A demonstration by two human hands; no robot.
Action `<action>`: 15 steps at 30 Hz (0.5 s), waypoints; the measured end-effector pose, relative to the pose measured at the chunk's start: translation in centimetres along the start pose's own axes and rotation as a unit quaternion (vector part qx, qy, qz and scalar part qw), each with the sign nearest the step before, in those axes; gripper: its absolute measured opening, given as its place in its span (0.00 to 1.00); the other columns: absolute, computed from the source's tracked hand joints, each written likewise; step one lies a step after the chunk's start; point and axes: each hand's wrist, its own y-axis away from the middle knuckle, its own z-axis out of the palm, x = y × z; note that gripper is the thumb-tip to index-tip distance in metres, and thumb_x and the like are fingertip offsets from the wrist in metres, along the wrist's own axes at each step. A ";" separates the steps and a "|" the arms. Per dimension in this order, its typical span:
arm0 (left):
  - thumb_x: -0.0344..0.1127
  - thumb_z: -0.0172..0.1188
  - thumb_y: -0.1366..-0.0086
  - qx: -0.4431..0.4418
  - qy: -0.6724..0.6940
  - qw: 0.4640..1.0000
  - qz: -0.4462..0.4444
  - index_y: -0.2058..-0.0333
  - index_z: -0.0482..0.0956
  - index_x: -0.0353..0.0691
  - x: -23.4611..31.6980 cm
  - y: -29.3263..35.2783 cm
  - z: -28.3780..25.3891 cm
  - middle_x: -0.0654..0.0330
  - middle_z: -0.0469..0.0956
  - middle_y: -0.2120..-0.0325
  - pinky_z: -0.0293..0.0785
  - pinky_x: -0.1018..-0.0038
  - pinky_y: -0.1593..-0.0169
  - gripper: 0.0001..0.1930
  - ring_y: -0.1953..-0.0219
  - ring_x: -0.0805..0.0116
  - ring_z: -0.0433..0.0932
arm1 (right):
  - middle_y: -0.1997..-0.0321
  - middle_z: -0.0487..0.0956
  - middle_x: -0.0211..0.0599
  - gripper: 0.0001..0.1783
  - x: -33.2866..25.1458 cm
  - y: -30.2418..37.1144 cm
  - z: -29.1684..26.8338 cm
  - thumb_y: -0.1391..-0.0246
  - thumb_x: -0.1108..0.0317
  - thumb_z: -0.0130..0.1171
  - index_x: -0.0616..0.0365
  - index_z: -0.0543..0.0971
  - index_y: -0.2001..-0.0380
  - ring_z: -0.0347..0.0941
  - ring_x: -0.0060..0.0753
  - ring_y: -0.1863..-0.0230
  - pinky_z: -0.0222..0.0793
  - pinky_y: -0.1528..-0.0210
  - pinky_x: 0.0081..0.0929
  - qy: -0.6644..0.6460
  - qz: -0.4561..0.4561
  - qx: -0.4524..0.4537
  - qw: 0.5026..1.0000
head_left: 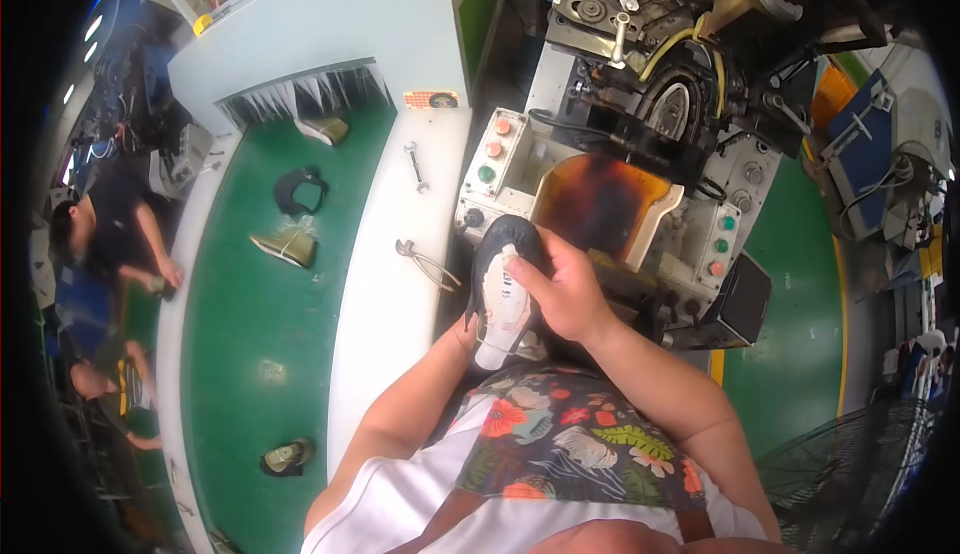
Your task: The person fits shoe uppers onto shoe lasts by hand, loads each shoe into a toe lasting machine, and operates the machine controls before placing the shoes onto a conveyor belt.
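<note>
A black shoe upper on a last (505,289) is held upright in front of my apron, toe pointing away, with its pale insole facing up at me. My right hand (568,289) grips it from the right, thumb pressed on the insole near the forefoot and fingers behind the toe part. My left hand (463,336) supports it from the left near the heel; most of its fingers are hidden behind the shoe. Just beyond the toe stands a machine (665,104) with a brown-stained, amber tray (600,204) at its front.
Pincers (428,262) and a wrench (416,167) lie on the white ledge (385,344) at left. A green conveyor (270,354) beyond carries several shoe parts (285,247). Button panels (490,154) flank the tray. Two people (110,224) work across the conveyor. A fan (850,474) stands lower right.
</note>
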 end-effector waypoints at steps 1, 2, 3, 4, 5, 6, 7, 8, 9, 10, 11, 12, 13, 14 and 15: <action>0.43 0.55 0.27 0.027 -0.036 0.999 0.014 0.38 0.71 0.40 -0.4 0.3 1.0 0.55 0.79 0.46 0.81 0.71 0.51 0.23 0.51 0.66 0.81 | 0.48 0.79 0.33 0.21 0.1 -0.2 -0.2 0.36 0.71 0.58 0.65 0.72 0.41 0.74 0.21 0.48 0.70 0.43 0.23 -0.015 0.015 0.007 1.000; 0.43 0.55 0.27 0.054 -0.073 0.995 0.028 0.38 0.71 0.39 -0.8 0.7 1.7 0.54 0.79 0.46 0.81 0.72 0.51 0.23 0.51 0.67 0.81 | 0.48 0.79 0.32 0.21 0.3 -0.3 -0.4 0.36 0.72 0.59 0.65 0.72 0.41 0.74 0.20 0.48 0.70 0.43 0.23 -0.030 0.030 0.014 0.999; 0.43 0.55 0.27 0.079 -0.118 0.989 0.045 0.39 0.71 0.39 0.2 1.3 2.3 0.54 0.79 0.47 0.81 0.72 0.51 0.23 0.51 0.67 0.81 | 0.48 0.79 0.32 0.21 0.5 -1.3 -0.2 0.36 0.72 0.59 0.65 0.72 0.41 0.74 0.20 0.48 0.70 0.43 0.23 -0.030 0.020 0.007 0.999; 0.43 0.54 0.26 0.108 -0.156 0.980 0.061 0.39 0.72 0.38 0.4 2.3 2.5 0.53 0.79 0.47 0.81 0.72 0.50 0.23 0.51 0.67 0.81 | 0.47 0.79 0.33 0.22 1.3 -1.7 -0.2 0.36 0.72 0.59 0.66 0.72 0.41 0.73 0.21 0.47 0.70 0.43 0.23 -0.004 0.037 0.020 0.999; 0.43 0.54 0.26 0.137 -0.194 0.968 0.078 0.39 0.72 0.38 0.8 3.3 2.5 0.53 0.79 0.47 0.81 0.73 0.50 0.22 0.51 0.67 0.81 | 0.47 0.79 0.34 0.23 2.0 -1.9 0.0 0.36 0.72 0.59 0.66 0.71 0.40 0.73 0.22 0.47 0.70 0.42 0.24 0.023 0.053 0.031 0.998; 0.44 0.53 0.26 -0.015 -0.332 0.937 0.104 0.39 0.71 0.37 1.6 4.0 1.6 0.52 0.79 0.47 0.81 0.71 0.50 0.23 0.50 0.65 0.81 | 0.47 0.80 0.38 0.25 2.3 -2.4 -0.1 0.39 0.69 0.62 0.68 0.72 0.41 0.75 0.23 0.49 0.72 0.45 0.25 0.078 -0.015 0.056 0.995; 0.47 0.52 0.26 0.191 -0.078 0.968 0.144 0.39 0.71 0.36 0.9 4.5 5.8 0.52 0.78 0.47 0.81 0.67 0.48 0.25 0.49 0.61 0.81 | 0.46 0.80 0.42 0.26 2.6 -2.4 -0.8 0.40 0.70 0.63 0.67 0.72 0.40 0.76 0.28 0.46 0.71 0.43 0.28 0.104 -0.015 0.083 0.991; 0.51 0.50 0.25 0.232 -0.074 0.959 0.144 0.39 0.70 0.35 2.0 6.8 2.8 0.51 0.78 0.47 0.79 0.63 0.45 0.27 0.48 0.59 0.80 | 0.45 0.80 0.45 0.25 3.1 -2.4 -2.2 0.42 0.70 0.63 0.66 0.73 0.42 0.76 0.32 0.45 0.71 0.42 0.30 0.179 -0.055 0.098 0.977; 0.53 0.50 0.26 0.298 -0.142 0.926 0.184 0.39 0.71 0.35 3.1 9.3 2.1 0.52 0.78 0.47 0.78 0.63 0.44 0.28 0.48 0.59 0.80 | 0.45 0.80 0.47 0.25 3.4 -2.6 -3.2 0.43 0.71 0.64 0.65 0.74 0.43 0.77 0.37 0.44 0.71 0.41 0.31 0.246 -0.095 0.102 0.959; 0.55 0.50 0.26 0.367 -0.201 0.880 0.224 0.40 0.72 0.34 4.0 12.4 1.1 0.52 0.79 0.48 0.78 0.63 0.44 0.30 0.49 0.60 0.80 | 0.45 0.80 0.48 0.24 2.8 -2.3 -3.7 0.44 0.72 0.65 0.64 0.76 0.44 0.77 0.42 0.44 0.71 0.41 0.33 0.314 -0.128 0.102 0.935; 0.61 0.52 0.28 0.413 -0.231 0.845 0.251 0.41 0.73 0.33 5.4 16.9 -3.0 0.53 0.80 0.50 0.77 0.65 0.46 0.34 0.52 0.61 0.81 | 0.45 0.79 0.50 0.23 1.9 -2.0 -3.9 0.46 0.73 0.65 0.63 0.77 0.46 0.77 0.48 0.44 0.71 0.41 0.35 0.375 -0.165 0.095 0.907; 0.64 0.54 0.31 0.486 -0.260 0.788 0.275 0.43 0.74 0.33 6.4 19.5 -2.9 0.55 0.80 0.53 0.77 0.67 0.50 0.37 0.55 0.64 0.80 | 0.47 0.80 0.49 0.21 1.8 -1.6 -4.7 0.47 0.73 0.66 0.63 0.78 0.49 0.77 0.49 0.45 0.71 0.41 0.36 0.408 -0.173 0.110 0.890; 0.67 0.56 0.34 0.554 -0.289 0.723 0.295 0.46 0.76 0.32 7.6 23.5 -3.9 0.55 0.81 0.56 0.77 0.67 0.53 0.39 0.57 0.65 0.80 | 0.48 0.80 0.48 0.19 1.8 -1.1 -5.1 0.48 0.73 0.66 0.63 0.80 0.51 0.76 0.51 0.45 0.71 0.41 0.37 0.437 -0.184 0.124 0.872; 0.69 0.56 0.35 0.591 -0.299 0.657 0.360 0.49 0.78 0.30 7.8 25.4 -2.3 0.56 0.81 0.60 0.77 0.67 0.55 0.40 0.60 0.65 0.80 | 0.48 0.80 0.49 0.18 2.3 -0.7 -6.0 0.47 0.73 0.66 0.63 0.80 0.51 0.76 0.50 0.45 0.70 0.41 0.37 0.463 -0.181 0.120 0.859; 0.72 0.57 0.38 0.669 -0.315 0.580 0.342 0.50 0.79 0.28 8.3 28.5 -1.2 0.55 0.81 0.59 0.77 0.65 0.56 0.43 0.61 0.64 0.79 | 0.47 0.80 0.49 0.18 2.5 -0.3 -6.7 0.46 0.73 0.65 0.63 0.80 0.51 0.76 0.49 0.45 0.69 0.40 0.37 0.489 -0.180 0.121 0.845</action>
